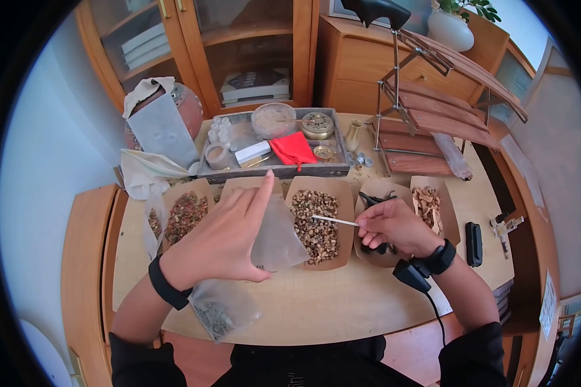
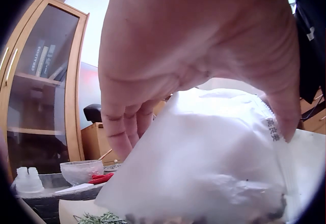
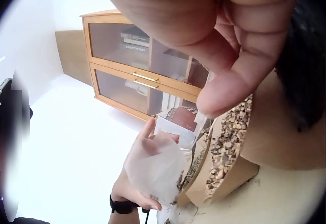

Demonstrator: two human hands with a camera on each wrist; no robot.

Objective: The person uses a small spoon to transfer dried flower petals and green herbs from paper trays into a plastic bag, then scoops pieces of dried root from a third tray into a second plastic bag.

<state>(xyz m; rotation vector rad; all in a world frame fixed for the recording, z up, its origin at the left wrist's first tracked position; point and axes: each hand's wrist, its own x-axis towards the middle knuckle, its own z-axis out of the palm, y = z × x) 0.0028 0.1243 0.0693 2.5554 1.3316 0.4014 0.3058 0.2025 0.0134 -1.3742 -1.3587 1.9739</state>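
My left hand (image 1: 223,226) spans a cloudy plastic zip bag (image 2: 193,157), its index finger straight and its thumb spread wide. The thumb lies at the bag's labelled zip edge, while the other fingers are partly hidden behind the plastic. Dark bits show at the bag's bottom. Between thumb and fingertips, my right hand (image 1: 394,226) pinches a thin pale stick (image 1: 336,220). Its far end is over a paper tray (image 1: 345,200) of chopped brown-and-cream pieces (image 1: 316,222). Below the right hand is a tray of black pieces (image 1: 376,195).
More paper trays hold reddish dried bits (image 1: 186,216) and tan shavings (image 1: 427,205). A small bag of green bits (image 1: 216,316) lies near the front edge. Behind stands a grey wooden tray (image 1: 265,171) with a red pouch (image 1: 293,149). A folding wooden rack (image 1: 445,116) stands back right.
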